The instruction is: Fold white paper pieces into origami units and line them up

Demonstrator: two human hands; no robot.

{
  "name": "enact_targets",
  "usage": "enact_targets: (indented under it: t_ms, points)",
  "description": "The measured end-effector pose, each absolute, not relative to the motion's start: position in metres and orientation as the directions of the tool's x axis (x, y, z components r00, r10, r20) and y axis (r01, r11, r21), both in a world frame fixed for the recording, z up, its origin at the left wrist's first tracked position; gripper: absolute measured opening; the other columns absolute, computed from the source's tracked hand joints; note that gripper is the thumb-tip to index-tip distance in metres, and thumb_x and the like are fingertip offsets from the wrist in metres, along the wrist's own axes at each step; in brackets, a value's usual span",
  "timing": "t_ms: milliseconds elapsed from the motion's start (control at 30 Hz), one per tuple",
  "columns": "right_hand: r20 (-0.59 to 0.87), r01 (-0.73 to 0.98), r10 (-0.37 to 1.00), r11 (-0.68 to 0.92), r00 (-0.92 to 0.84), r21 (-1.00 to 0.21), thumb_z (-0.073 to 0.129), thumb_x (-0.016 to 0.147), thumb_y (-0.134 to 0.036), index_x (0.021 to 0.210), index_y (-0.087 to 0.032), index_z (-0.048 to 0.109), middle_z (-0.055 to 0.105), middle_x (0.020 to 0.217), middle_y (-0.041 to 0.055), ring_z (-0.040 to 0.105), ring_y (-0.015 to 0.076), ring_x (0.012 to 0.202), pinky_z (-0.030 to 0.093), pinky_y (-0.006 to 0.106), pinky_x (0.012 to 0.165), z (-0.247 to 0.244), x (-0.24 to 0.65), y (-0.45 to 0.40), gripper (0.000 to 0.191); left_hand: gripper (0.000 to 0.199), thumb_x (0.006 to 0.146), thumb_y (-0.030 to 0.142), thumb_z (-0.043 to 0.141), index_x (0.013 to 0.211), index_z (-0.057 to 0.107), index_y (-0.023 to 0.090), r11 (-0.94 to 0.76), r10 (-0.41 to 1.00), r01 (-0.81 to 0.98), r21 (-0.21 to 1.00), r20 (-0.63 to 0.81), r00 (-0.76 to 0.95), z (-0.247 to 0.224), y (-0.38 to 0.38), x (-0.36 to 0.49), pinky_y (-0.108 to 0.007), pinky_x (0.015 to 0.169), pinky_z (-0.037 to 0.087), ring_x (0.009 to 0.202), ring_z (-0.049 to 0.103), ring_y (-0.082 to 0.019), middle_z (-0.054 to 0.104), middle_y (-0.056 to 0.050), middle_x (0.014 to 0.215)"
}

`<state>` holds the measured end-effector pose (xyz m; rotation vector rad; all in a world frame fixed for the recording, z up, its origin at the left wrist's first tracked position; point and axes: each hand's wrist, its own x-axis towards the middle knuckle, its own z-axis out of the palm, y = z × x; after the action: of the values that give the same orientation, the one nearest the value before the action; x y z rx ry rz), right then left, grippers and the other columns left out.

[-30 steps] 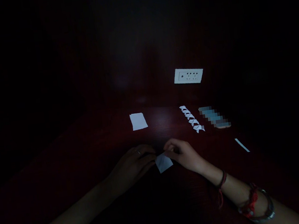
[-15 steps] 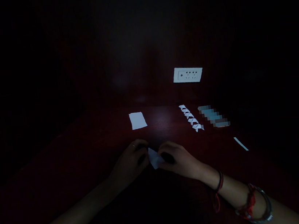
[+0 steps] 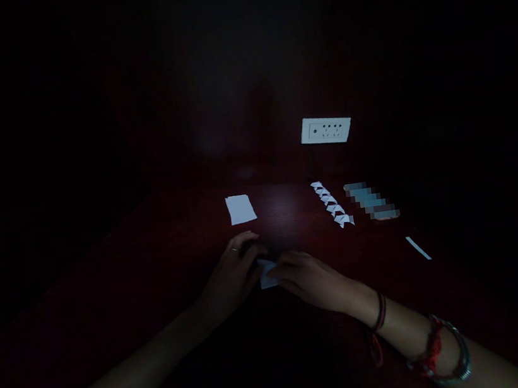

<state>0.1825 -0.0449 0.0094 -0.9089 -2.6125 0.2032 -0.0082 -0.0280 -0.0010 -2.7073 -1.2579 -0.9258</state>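
A small folded piece of white paper lies between my two hands, low in the middle of the head view. My left hand is at its left edge, thumb against the side and bent fingers over the top corner. From the right, my right hand has its fingers closed over the paper's right part, which they hide. Dim light makes the fold lines and exact fingertip contact hard to see.
On the dark red table, a stack of white paper sheets lies beyond my hands. Further right are a row of folded paper pieces, a blurred bluish object and a thin white strip. A socket panel is on the wall.
The paper has turned and sits flatter, looking squarer than before. My left fingers have moved up and right over its top edge, while my right fingers have flattened over its right side.
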Motion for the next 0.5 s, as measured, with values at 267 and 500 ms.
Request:
enact_targets:
  t_ms: [267, 500]
  points:
    - [0.269, 0.580, 0.593, 0.803, -0.759, -0.134, 0.039, 0.083, -0.016, 0.100, -0.019, 0.053, 0.052, 0.087, 0.0046, 0.045, 0.0133, 0.081, 0.036, 0.026, 0.071, 0.0118, 0.1810, -0.0443, 0.022, 0.019, 0.077, 0.012, 0.048, 0.093, 0.055, 0.021, -0.720, 0.633, 0.680, 0.139, 0.534, 0.560, -0.0052, -0.0204, -0.0131, -0.043, 0.089, 0.034, 0.113, 0.031, -0.024, 0.035, -0.006, 0.119]
    - [0.249, 0.563, 0.561, 0.823, -0.789, -0.069, 0.040, 0.082, -0.017, 0.099, -0.020, 0.053, 0.051, 0.086, 0.0049, 0.044, 0.0138, 0.080, 0.036, 0.027, 0.070, 0.0126, 0.1776, -0.0410, 0.021, 0.016, 0.079, 0.014, 0.046, 0.093, 0.053, 0.020, -0.699, 0.674, 0.681, 0.219, 0.521, 0.524, -0.0041, -0.0171, -0.0152, -0.041, 0.088, 0.036, 0.109, 0.035, -0.022, 0.039, -0.005, 0.114]
